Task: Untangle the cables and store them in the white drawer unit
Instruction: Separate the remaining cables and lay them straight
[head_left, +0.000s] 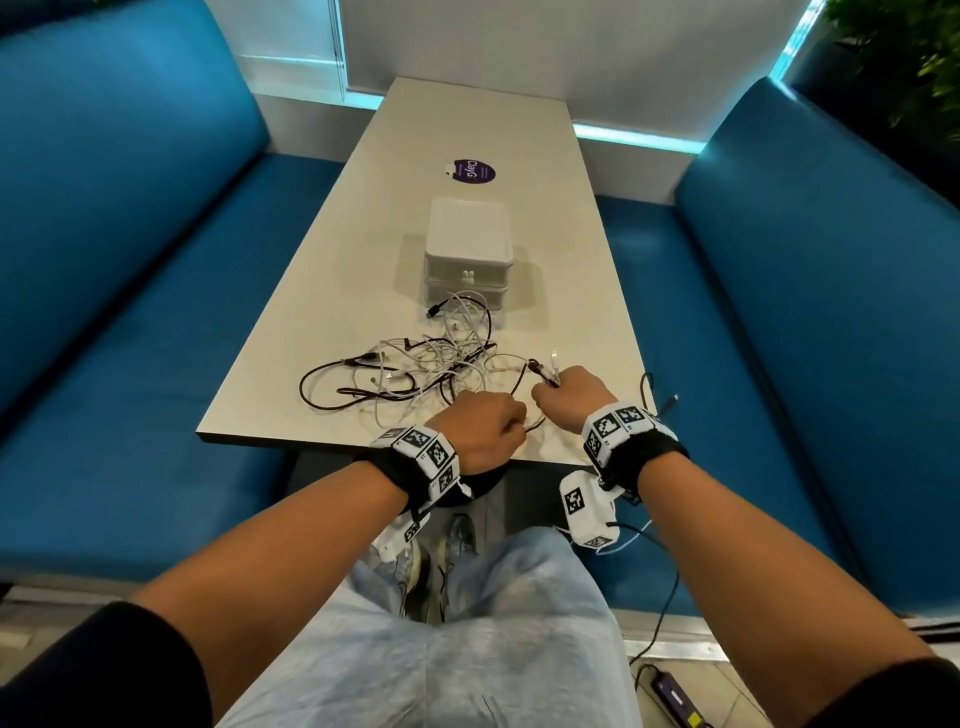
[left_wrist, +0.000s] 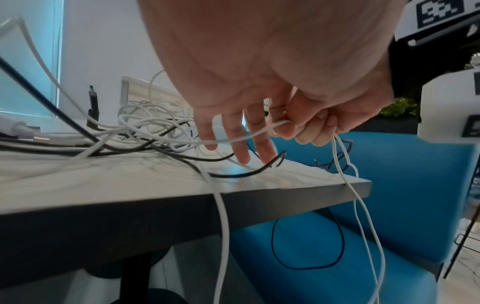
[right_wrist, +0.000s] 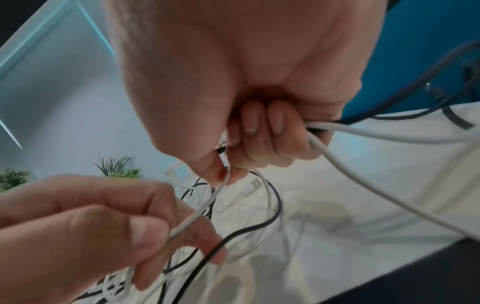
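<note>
I see my left hand (head_left: 488, 423) pinching a thin white cable (right_wrist: 197, 214) near the surface (head_left: 587, 291) edge. My right hand (head_left: 571, 397) grips several cable ends, perhaps three. The tangled cables (head_left: 415, 374) lie before the closed white drawer unit (head_left: 468, 249).

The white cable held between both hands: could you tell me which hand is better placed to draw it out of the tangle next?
Probably left: the left hand pinches only that white cable, while the right hand already grips several cables.
</note>
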